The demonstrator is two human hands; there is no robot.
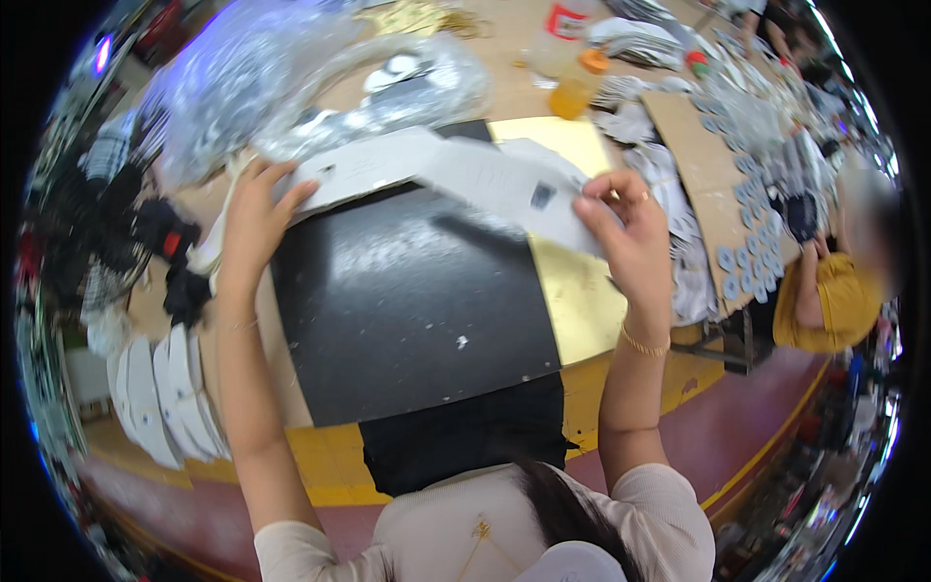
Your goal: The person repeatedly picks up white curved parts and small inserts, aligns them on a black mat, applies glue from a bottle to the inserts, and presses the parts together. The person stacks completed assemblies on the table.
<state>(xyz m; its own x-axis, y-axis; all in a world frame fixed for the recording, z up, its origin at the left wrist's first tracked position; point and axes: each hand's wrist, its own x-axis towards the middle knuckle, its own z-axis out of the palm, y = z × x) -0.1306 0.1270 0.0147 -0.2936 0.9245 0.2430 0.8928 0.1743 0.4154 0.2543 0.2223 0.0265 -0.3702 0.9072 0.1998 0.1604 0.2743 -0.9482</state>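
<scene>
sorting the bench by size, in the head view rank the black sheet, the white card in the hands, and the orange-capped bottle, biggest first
1. black sheet, by far the largest.
2. white card, held by the left hand and right hand.
3. orange-capped bottle, smallest, though it stands farther away, so it looks smaller.

1. White card sheet (504, 184) with a small dark square patch.
2. Glossy black board (407, 301) with pale flecks.
3. Shiny gold sheet (582, 301).
4. Clear, silvery plastic bags (242, 87).
5. Gold bracelet (645, 344).
6. Orange-capped bottle (580, 85).
7. Brown cardboard (703, 170) with grey discs.
</scene>
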